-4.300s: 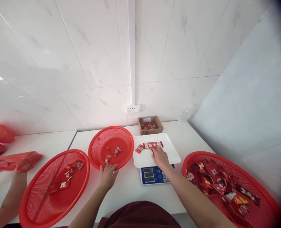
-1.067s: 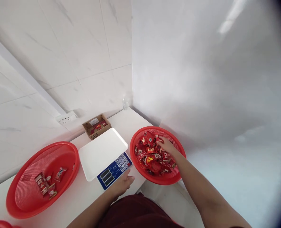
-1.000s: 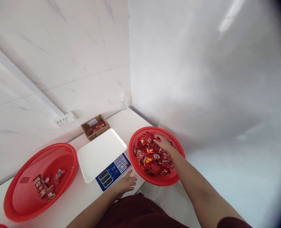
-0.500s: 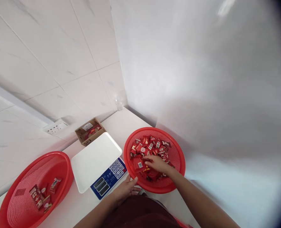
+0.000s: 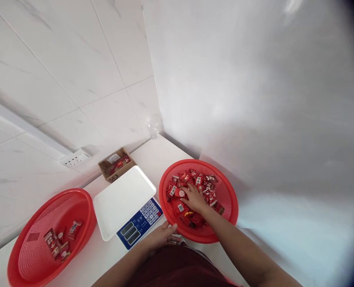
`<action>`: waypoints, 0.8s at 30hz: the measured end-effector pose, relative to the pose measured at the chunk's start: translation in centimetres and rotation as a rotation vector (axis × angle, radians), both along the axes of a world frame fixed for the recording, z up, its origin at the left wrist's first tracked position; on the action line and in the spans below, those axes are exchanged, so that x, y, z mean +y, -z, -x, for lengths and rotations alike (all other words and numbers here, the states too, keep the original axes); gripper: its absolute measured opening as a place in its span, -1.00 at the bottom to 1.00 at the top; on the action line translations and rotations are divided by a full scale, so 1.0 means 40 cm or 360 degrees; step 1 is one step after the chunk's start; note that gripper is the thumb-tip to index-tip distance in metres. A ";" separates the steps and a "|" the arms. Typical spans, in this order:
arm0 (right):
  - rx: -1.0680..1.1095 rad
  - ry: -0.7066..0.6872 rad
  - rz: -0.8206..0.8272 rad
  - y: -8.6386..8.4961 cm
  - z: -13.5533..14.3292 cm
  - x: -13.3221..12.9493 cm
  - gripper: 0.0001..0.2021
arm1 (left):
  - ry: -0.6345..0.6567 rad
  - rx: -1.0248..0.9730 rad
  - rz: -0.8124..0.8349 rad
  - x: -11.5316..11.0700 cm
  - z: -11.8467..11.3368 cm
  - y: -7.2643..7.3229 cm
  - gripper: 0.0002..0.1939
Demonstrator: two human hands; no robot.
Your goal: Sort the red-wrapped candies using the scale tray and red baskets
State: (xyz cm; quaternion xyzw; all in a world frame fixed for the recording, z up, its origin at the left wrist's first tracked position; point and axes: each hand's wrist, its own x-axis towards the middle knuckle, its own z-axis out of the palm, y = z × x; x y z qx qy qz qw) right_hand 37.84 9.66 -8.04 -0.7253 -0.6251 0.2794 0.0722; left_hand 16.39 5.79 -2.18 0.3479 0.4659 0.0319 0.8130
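Near the wall (image 5: pixel 254 99), red packets (image 5: pixel 199 180) point mixed ways.

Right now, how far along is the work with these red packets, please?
Seemingly done: a few packets lie in the left basket. In hand: the right hand rests among the heaped packets in the right basket; the left hand is at its rim. That heap probably remains; I cannot judge the share.

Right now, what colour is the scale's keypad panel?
The keypad panel is blue with white keys and one red key, seen best in the head view.
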 end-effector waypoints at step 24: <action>0.1569 0.1166 -0.0355 -0.134 -0.102 -0.028 -0.59 | -0.0461 0.0188 -0.0117 -0.013 0.044 -0.051 -0.57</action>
